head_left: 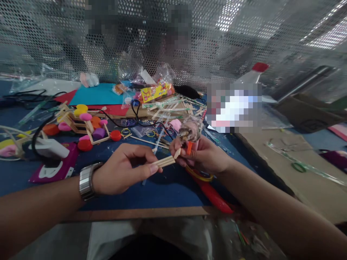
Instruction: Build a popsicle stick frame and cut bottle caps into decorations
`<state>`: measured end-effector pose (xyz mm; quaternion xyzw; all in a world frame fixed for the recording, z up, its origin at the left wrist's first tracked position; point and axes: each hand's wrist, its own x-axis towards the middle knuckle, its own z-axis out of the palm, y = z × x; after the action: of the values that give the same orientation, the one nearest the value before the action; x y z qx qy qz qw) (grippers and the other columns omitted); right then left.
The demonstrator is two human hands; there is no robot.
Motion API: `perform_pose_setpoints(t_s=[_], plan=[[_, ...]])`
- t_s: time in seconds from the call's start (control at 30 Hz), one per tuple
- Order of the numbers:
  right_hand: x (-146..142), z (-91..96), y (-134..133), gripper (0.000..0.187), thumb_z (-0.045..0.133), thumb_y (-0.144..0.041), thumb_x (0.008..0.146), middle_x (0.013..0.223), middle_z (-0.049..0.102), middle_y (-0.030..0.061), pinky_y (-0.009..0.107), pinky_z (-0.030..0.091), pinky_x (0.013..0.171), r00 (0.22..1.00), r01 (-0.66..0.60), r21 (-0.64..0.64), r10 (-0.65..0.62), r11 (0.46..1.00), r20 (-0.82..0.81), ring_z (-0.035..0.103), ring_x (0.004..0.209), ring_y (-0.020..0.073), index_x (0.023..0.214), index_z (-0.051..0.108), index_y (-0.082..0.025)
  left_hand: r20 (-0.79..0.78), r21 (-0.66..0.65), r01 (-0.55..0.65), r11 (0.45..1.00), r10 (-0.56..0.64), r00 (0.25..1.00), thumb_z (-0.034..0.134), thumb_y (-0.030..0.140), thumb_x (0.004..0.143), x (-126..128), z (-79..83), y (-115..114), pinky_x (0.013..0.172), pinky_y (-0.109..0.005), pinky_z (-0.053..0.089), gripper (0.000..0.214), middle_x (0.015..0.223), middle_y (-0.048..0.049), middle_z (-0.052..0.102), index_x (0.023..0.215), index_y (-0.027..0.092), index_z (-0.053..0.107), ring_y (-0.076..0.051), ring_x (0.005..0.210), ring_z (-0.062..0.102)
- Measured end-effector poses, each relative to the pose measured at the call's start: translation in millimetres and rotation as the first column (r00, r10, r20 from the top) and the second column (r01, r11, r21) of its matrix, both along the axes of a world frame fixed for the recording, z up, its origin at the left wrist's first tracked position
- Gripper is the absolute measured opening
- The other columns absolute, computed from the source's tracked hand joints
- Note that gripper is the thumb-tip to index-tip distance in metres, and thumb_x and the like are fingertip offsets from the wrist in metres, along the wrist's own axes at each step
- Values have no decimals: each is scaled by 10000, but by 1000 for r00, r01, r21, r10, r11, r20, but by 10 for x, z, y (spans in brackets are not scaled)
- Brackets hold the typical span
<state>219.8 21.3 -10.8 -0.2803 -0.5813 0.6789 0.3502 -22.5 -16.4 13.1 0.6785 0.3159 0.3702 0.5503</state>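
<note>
**Stick-to-tuft contact: hold the alignment**

Left hand (pixel 121 169) is clamped on the stick bundle (pixel 164 161), thumb over fingers, with the far tip meeting the right hand (pixel 206 157). Right hand is closed around the fuzzy tuft (pixel 191 130) and an orange piece (pixel 189 147) just below it. Everything is held in the air over the middle of the bench (pixel 162 191), toward its near edge.

My read:
- Grip the bundle nearer the tip so the sticks don't splay.
- Brace both wrists on the near edge.
- Feed straight in, not angled.
- Red tool (pixel 214 195) and yellow band (pixel 202 177) lie under the right hand; don't snag them.
</note>
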Motion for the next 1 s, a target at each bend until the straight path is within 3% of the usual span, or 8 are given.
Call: perform_pose_setpoints(t_s=[0.27,0.5,0.67,1.0], plan=[[-4,-9,8,360,903,-456,754,614,623,-13,204,356,476,1000,-3,53,5,999,-27,546,510,81,779,688,-167,13,42,27,999,-27,1000,687,195,876,-11,-18,2,561,-224,468,144,685,-40,704,771,119,748,-108,592,561],[27,-21,17,324,958,-316,684,757,699,15,188,404,438,995,15,-50,-19,999,-96,593,511,81,805,699,-165,34,41,15,999,-16,999,694,180,866,-7,-27,6,569,-213,474,147,683,-35,710,731,129,722,-104,597,568],[18,-20,23,286,945,-253,696,744,688,5,158,412,425,990,9,-69,-19,998,-140,623,530,81,805,694,-169,26,51,2,999,-3,1000,697,174,861,-5,-23,1,557,-217,467,138,677,-38,708,737,132,740,-109,589,572],[-10,21,-1,363,986,-272,610,743,706,5,157,420,408,997,57,-62,-59,996,-39,612,500,77,759,674,-159,-44,133,38,990,-33,999,669,180,894,-28,-10,-2,560,-209,470,150,686,-28,694,786,121,754,-104,585,580]])
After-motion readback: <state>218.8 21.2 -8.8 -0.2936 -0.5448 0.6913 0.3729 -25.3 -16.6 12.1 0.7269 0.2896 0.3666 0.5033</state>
